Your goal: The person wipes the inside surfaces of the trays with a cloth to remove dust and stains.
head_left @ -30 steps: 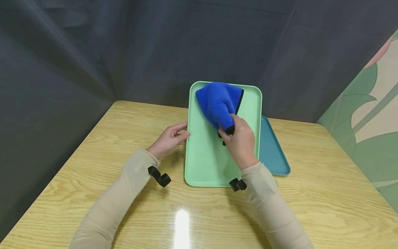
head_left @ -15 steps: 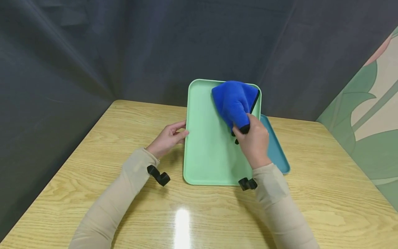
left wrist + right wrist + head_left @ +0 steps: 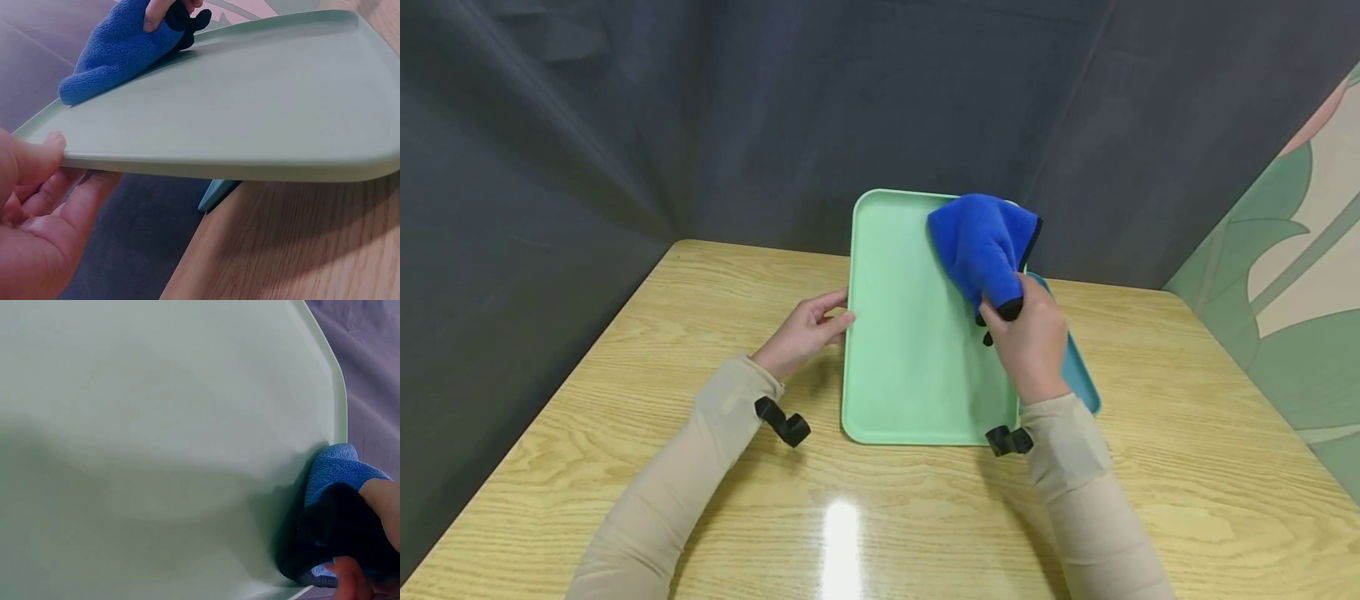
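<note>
A light green tray (image 3: 917, 350) is held tilted above the table. My left hand (image 3: 805, 333) pinches its left rim, thumb on top and fingers beneath, as the left wrist view shows. My right hand (image 3: 1032, 337) grips a bunched blue cloth (image 3: 981, 242) with black edging. In the head view the cloth covers the tray's upper right corner and reaches past its right rim. The left wrist view has the cloth (image 3: 119, 56) lying against the tray's far side. From the right wrist, the cloth (image 3: 340, 469) appears at the tray's corner, its dark part partly hiding the fingers.
A teal tray (image 3: 1081, 379) lies on the wooden table (image 3: 1187, 442), mostly hidden behind the green tray and right arm. A dark curtain (image 3: 880, 100) hangs behind the table. At the right stands a wall (image 3: 1300, 333) painted with leaves.
My right hand has moved the cloth rightward across the tray's upper part to its right corner. The left hand keeps its hold, and the tray has shifted only slightly.
</note>
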`<state>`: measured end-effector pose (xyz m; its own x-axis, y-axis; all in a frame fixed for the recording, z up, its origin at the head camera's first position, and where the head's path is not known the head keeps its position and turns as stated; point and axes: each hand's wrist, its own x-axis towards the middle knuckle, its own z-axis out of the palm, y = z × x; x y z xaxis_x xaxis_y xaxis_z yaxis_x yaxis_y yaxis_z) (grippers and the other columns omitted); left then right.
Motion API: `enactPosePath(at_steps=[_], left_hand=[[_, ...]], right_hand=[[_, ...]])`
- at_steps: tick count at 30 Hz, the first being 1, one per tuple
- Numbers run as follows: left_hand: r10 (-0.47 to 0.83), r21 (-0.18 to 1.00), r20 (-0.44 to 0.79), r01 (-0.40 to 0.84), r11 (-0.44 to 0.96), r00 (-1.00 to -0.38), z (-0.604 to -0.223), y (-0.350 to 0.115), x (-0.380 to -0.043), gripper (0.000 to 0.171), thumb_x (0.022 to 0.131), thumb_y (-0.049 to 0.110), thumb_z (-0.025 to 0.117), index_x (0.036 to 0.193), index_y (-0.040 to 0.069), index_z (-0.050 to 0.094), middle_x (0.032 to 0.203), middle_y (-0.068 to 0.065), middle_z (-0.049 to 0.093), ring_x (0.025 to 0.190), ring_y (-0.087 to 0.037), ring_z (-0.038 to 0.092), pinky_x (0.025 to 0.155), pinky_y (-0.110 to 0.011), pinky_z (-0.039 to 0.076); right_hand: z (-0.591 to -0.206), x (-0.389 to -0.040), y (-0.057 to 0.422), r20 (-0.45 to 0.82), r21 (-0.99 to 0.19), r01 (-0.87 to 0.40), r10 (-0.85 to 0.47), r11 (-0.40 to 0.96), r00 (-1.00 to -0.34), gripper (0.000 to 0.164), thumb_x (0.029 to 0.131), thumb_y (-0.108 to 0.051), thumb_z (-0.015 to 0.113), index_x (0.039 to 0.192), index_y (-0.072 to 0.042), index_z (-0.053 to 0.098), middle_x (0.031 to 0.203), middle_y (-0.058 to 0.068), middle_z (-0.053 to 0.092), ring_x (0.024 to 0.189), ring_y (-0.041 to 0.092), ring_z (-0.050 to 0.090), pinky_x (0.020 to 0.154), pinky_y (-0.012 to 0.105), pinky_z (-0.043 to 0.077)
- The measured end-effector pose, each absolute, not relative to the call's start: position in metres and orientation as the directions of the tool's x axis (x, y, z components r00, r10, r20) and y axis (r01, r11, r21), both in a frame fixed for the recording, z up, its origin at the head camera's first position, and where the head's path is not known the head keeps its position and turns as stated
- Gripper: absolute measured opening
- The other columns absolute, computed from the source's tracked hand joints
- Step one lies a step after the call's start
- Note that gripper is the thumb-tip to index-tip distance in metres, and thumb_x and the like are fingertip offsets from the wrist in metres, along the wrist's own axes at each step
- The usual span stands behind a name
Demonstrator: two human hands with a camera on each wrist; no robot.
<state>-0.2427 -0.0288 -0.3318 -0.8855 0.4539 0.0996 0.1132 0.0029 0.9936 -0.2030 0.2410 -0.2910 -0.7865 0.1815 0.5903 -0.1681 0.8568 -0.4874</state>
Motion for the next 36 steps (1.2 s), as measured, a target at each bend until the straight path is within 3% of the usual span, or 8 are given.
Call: enactPosePath(at_steps=[6,11,30,36], left_hand=[[0.443,0.993,0.102,0.116,0.005,-0.890,-0.334,-0.029,-0.243,0.047,0.098,0.007,0.044,0.144,0.009,0.035,0.138,-0.015,0.046,0.101,-0.009,0.062,0.094,-0.033,0.053],[0.437,0.993,0.099,0.120,0.020,-0.894,-0.333,-0.030,-0.243,0.047,0.098,0.008,0.044,0.144,0.010,0.035,0.138,-0.014,0.046,0.101,-0.009,0.062,0.093,-0.031,0.054],[0.440,0.992,0.114,0.127,0.000,-0.891,-0.333,-0.030,-0.242,0.047,0.099,0.008,0.043,0.145,0.010,0.034,0.142,-0.014,0.043,0.106,-0.014,0.062,0.099,-0.044,0.049],[0.432,0.991,0.117,0.132,0.005,-0.894,-0.332,-0.029,-0.242,0.047,0.098,0.008,0.044,0.145,0.009,0.034,0.140,-0.015,0.043,0.105,-0.013,0.061,0.096,-0.035,0.052]], right_hand=[[-0.292,-0.202,0.243,0.577,-0.479,-0.154,0.178,0.864,-0.797,0.041,0.083,-0.018,0.069,0.116,0.003,0.058,0.107,0.026,0.064,0.097,0.042,0.060,0.083,0.054,0.048],[-0.295,-0.203,0.239,0.578,-0.464,-0.176,0.146,0.868,-0.803,0.042,0.082,-0.019,0.069,0.115,0.004,0.058,0.106,0.026,0.063,0.096,0.042,0.060,0.084,0.054,0.048],[-0.291,-0.203,0.194,0.589,-0.425,-0.297,0.012,0.855,-0.808,0.039,0.082,-0.021,0.070,0.112,0.000,0.060,0.105,0.020,0.066,0.095,0.036,0.063,0.081,0.049,0.053],[-0.289,-0.204,0.180,0.590,-0.413,-0.314,-0.012,0.855,-0.807,0.042,0.080,-0.022,0.072,0.114,0.000,0.060,0.106,0.020,0.066,0.094,0.035,0.064,0.080,0.048,0.053]])
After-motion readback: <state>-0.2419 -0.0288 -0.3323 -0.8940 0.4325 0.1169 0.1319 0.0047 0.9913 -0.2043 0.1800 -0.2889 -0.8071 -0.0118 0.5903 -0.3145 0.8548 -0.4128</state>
